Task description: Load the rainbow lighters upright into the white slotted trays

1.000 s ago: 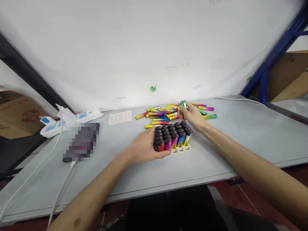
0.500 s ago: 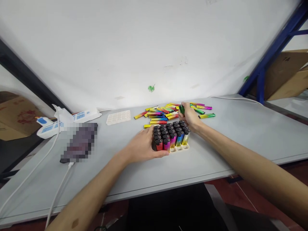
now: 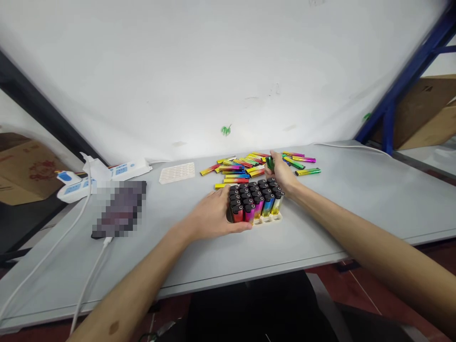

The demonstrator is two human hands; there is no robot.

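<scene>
The left hand [image 3: 212,216] is curved around the left side of a tight block of upright lighters [image 3: 259,206], its thumb stretched along the near edge and its fingers at the far left corner. The lighters have slim, rounded bodies with a glossy metallic finish in red, magenta, blue and silver, some fading to yellow at the base, under matte black tops. They stand in rows in an off-white tray [image 3: 268,220] with a scalloped grid of sockets; a few along the near edge hold nothing.

The right hand [image 3: 280,173] is closed around a green lighter [image 3: 270,163], just beyond the block; fingers hide most of its body. Near it, loose cases [image 3: 235,175] lie in an overlapping heap, flat, narrow and mirror-shiny, in yellow blended with red, green, blue or purple.

A second tray [image 3: 177,173], shallow, pale and dimpled, lies left of the heap on the smooth grey tabletop [image 3: 327,204]. Farther left are a dark flat slab [image 3: 123,206], its surface blurred, a thin white cable [image 3: 93,266] plugged into its near end, and a glossy white power strip [image 3: 124,170].
</scene>
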